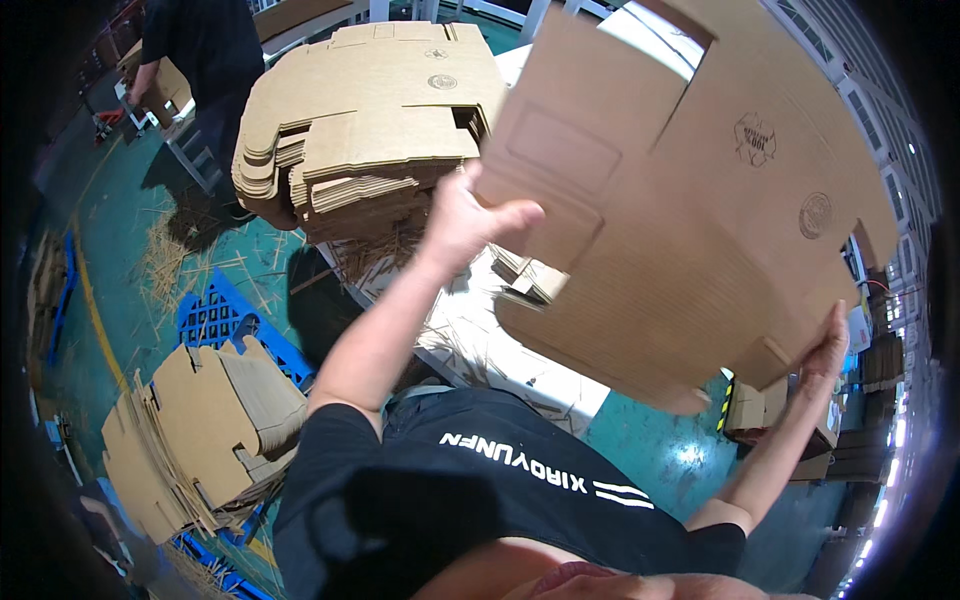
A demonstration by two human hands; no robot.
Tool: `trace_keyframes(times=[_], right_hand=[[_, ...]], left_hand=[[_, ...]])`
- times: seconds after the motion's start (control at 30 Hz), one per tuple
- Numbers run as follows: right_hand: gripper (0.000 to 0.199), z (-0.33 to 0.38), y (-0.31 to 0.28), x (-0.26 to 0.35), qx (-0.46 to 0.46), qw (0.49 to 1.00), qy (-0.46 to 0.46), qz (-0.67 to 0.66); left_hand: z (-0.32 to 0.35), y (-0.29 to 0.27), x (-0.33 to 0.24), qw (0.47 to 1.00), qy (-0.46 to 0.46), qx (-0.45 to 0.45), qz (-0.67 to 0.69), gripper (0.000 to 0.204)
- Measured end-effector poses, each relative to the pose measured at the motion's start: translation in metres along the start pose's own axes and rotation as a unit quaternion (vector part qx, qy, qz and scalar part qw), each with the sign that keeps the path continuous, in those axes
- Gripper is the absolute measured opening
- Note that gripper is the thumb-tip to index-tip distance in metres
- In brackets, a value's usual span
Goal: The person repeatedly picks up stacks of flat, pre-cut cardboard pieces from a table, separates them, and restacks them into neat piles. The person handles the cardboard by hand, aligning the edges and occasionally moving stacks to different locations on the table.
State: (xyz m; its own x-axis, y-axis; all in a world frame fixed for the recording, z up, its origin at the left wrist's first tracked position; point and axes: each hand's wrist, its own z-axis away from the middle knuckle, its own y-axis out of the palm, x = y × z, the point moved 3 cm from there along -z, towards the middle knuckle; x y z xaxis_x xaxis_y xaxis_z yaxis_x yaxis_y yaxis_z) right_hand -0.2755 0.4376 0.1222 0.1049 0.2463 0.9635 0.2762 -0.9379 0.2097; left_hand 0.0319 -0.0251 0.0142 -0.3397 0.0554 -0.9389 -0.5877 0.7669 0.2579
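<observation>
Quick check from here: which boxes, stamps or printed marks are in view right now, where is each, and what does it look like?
Flat cardboard box blank: held up by left hand and right hand; brown, die-cut.
Round stamps: on the blank's right side; dark ink.
Stack of flat blanks: table behind; brown, circular marks on top.
Second stack: lower left, on blue pallet.
White print: on black shirt.

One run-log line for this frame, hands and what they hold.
left hand: grips flat cardboard blank, left edge | right hand: holds its lower right edge | blank: raised, over table | cardboard stack: behind
</observation>
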Motion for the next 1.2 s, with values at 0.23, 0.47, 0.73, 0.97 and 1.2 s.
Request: trace_keyframes(times=[0.23,0.47,0.73,0.97,1.2], right_hand=[[0.041,-0.013,0.201,-0.153,0.105,0.924,0.186,-0.318],[0.036,0.083,0.468,-0.259,0.184,0.887,0.329,-0.269],[0.023,0.125,0.386,-0.336,0.240,0.871,0.416,-0.106],[0.024,0.124,0.173,-0.398,-0.005,0.904,0.425,-0.041],[0.034,0.139,0.042,-0.405,-0.239,0.897,0.372,-0.008]], left_hand=[[-0.076,-0.091,-0.231,0.858,0.201,-0.139,-0.453,0.058],[-0.188,-0.185,-0.245,0.495,0.393,-0.046,-0.774,0.049],[-0.125,-0.170,0.001,0.639,-0.018,0.089,-0.764,0.073],[-0.116,-0.124,-0.024,0.720,0.154,0.060,-0.674,0.045],[-0.046,0.059,0.076,0.851,0.093,0.376,-0.354,0.048]])
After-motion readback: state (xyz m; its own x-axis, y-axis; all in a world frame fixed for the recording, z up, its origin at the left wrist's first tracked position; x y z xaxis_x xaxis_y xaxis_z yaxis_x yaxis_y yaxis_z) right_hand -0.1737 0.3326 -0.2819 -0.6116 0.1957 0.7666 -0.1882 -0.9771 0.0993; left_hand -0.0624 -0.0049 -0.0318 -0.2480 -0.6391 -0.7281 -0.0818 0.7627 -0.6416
